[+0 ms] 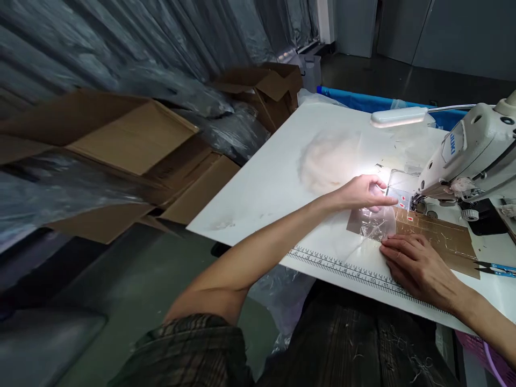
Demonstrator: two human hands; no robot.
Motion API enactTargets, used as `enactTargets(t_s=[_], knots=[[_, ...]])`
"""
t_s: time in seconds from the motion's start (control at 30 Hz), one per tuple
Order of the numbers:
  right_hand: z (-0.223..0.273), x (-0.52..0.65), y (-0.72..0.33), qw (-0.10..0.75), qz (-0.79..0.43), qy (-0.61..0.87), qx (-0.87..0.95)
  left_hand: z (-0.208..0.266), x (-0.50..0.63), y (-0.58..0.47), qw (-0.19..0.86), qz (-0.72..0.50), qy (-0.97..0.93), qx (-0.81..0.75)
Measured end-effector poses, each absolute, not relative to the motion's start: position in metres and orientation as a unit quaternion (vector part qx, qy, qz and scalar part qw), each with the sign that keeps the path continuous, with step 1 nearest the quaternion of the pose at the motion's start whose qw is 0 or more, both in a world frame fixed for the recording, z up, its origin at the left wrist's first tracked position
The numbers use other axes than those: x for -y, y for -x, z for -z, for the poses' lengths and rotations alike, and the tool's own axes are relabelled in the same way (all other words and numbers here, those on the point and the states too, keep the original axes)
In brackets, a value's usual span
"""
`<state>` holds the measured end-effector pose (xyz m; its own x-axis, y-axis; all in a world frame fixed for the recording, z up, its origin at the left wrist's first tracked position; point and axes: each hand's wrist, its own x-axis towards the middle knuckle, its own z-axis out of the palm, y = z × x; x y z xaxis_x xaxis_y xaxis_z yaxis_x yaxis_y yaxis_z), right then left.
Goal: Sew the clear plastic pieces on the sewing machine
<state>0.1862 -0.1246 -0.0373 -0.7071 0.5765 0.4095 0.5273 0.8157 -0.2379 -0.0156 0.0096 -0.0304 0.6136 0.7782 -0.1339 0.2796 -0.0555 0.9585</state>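
Note:
My left hand (368,193) is beside the needle area of a white sewing machine (463,145), fingers apart, fingertips by a clear plastic piece with small red marks (399,198). Below it lies a clear, shiny plastic sheet (374,224), partly under my left hand. My right hand (417,263) rests flat on the sheet's near edge and the table, fingers stretched out. A brown plate (439,236), with bits of clear film or thread on it, reaches from the presser foot towards the right. Whether my left fingers pinch any plastic is hard to see.
Blue-handled thread snips (497,269) lie at the right. A printed ruler (346,270) runs along the front edge of the white table (258,199). A lamp (399,116) hangs over the back. Open cardboard boxes (133,134) and plastic sheeting stand at the left.

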Motion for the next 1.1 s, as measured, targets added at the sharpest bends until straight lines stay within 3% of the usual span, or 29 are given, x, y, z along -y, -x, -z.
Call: enactTargets(t_s=[0.3,0.6,0.83,0.97,1.1], knots=[[0.043,0.105,-0.212,0.229,-0.022,0.33,0.915,0.027,-0.047,-0.026,0.267,-0.119,-0.903,-0.315],[0.06,0.09,-0.226,0.255,-0.039,0.387,0.885,0.04,-0.077,-0.035,0.005,-0.209,-0.951,-0.228],[0.065,0.092,-0.228,0.263,-0.075,0.397,0.876,0.025,-0.003,0.004,-0.028,-0.137,-0.989,0.037],[0.064,0.093,-0.228,0.268,-0.103,0.406,0.867,0.036,0.015,0.006,-0.138,-0.147,-0.978,0.049],[0.051,0.091,-0.235,0.278,-0.197,0.411,0.846,0.046,0.014,-0.004,-0.122,-0.186,-0.975,0.01]])
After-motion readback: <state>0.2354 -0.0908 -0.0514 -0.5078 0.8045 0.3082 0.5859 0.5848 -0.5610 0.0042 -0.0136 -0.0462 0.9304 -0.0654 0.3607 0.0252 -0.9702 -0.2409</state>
